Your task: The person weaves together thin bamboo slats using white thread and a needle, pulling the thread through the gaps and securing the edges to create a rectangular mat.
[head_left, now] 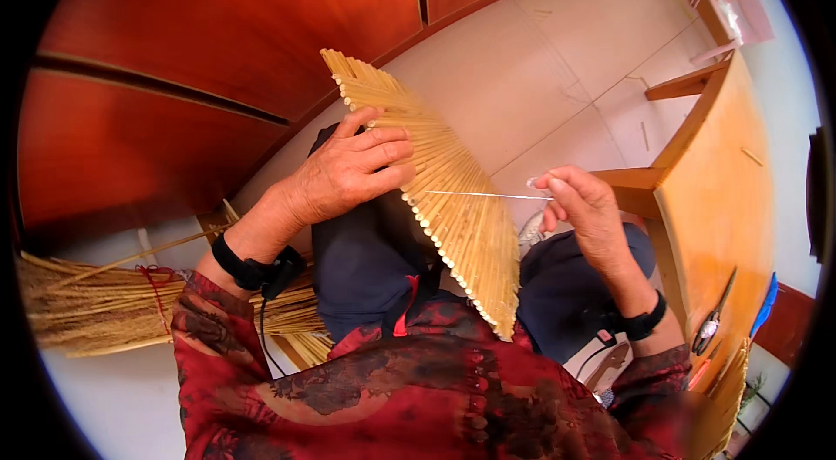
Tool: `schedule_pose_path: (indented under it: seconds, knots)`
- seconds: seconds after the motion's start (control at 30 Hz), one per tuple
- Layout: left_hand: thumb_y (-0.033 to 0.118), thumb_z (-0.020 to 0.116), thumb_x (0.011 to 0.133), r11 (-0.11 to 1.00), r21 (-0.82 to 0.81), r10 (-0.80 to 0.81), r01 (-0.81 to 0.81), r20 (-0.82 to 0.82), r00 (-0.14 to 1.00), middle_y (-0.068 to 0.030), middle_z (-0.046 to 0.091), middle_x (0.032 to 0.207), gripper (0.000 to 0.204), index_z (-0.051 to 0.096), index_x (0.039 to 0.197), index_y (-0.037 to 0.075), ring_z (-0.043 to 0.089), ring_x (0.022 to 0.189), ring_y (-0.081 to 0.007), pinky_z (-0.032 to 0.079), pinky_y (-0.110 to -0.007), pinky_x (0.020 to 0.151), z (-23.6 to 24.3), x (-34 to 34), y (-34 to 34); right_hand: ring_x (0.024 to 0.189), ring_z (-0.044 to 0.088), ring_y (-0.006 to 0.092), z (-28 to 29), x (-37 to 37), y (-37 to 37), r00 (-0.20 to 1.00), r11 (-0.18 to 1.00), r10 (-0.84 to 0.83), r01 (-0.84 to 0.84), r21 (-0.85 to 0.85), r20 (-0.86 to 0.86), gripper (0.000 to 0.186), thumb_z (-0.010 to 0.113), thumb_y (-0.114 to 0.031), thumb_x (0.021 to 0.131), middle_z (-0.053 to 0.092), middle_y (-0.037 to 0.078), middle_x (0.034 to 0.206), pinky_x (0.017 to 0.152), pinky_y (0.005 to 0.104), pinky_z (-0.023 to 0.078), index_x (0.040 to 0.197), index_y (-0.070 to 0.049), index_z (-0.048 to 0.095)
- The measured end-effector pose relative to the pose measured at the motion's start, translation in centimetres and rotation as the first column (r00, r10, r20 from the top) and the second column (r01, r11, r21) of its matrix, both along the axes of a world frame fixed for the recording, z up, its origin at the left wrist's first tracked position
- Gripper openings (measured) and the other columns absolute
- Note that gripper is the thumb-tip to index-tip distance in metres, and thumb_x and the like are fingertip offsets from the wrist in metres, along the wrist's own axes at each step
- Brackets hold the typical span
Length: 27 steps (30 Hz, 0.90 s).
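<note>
A panel of straw-coloured plant stalks (461, 207), laid side by side and fanned out, slants across my lap with its cut ends along the left edge. My left hand (353, 165) grips that edge, fingers bent over the face of the panel. From the panel's surface a thin white thread (488, 194) stretches nearly straight to my right hand (579, 203), whose thumb and forefinger are pinched on it. Whether a needle is also between those fingertips is too small to see. My right hand stays clear of the stalks.
Left of me lies a bundle of long stalks (104, 299) tied with red string. A wooden table (718, 172) on the right carries scissors (710, 329). Reddish-brown cabinets (235, 16) line the far side, above a pale tiled floor (557, 68). A pink stool (740, 11) stands far right.
</note>
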State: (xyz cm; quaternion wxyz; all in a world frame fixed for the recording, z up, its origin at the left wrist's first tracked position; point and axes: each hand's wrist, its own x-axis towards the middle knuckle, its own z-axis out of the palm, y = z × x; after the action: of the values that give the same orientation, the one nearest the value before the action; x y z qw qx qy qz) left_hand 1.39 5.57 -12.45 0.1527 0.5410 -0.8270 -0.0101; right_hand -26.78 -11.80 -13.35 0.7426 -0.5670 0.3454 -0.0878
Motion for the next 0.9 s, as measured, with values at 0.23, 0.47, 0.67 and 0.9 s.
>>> schedule_pose_path:
  seconds: [0.23, 0.47, 0.67, 0.9]
  knots:
    - [0.007, 0.072, 0.073, 0.998, -0.007, 0.062, -0.064, -0.133, 0.989, -0.0041, 0.066, 0.096, 0.022, 0.062, 0.093, 0.009, 0.064, 0.092, -0.0209, 0.041, -0.047, 0.096, -0.8, -0.2, -0.1, 0.065, 0.059, 0.0150, 1.6, 2.2, -2.6, 0.967, 0.473, 0.046, -0.242, -0.847, -0.251, 0.017, 0.059, -0.002, 0.089, 0.059, 0.009, 0.077, 0.061, 0.0271, 0.049, 0.105, -0.003, 0.065]
    - [0.009, 0.073, 0.074, 0.999, 0.025, 0.035, -0.032, -0.107, 0.994, -0.0044, 0.068, 0.099, 0.020, 0.064, 0.092, 0.010, 0.064, 0.091, -0.0185, 0.041, -0.045, 0.095, -0.2, 0.0, -0.4, 0.071, 0.063, 0.0234, 2.7, 5.9, -0.4, 0.943, 0.880, 0.318, -0.333, -0.340, -0.102, 0.018, 0.059, -0.001, 0.088, 0.062, 0.014, 0.081, 0.065, 0.0322, 0.049, 0.104, -0.005, 0.064]
    - [0.009, 0.072, 0.074, 0.999, 0.003, 0.046, -0.046, -0.143, 0.989, -0.0063, 0.068, 0.104, 0.021, 0.064, 0.093, 0.009, 0.065, 0.093, -0.0192, 0.042, -0.045, 0.093, -0.4, 0.0, -0.3, 0.062, 0.061, 0.0226, 1.4, 7.5, 1.5, 0.853, 0.839, 0.514, -0.523, -0.152, -0.092, 0.010, 0.059, 0.000, 0.088, 0.061, 0.015, 0.075, 0.058, 0.0328, 0.049, 0.097, -0.002, 0.061]
    - [0.007, 0.071, 0.071, 0.996, -0.042, 0.076, -0.084, -0.156, 0.985, -0.0089, 0.068, 0.107, 0.022, 0.062, 0.091, 0.007, 0.064, 0.096, -0.0219, 0.044, -0.043, 0.093, -0.7, -0.4, -0.2, 0.058, 0.060, 0.0289, -0.6, 7.4, 2.4, 0.841, 0.813, 0.529, -0.540, -0.219, -0.113, 0.009, 0.063, -0.006, 0.086, 0.060, 0.017, 0.072, 0.056, 0.0374, 0.048, 0.094, -0.003, 0.061]
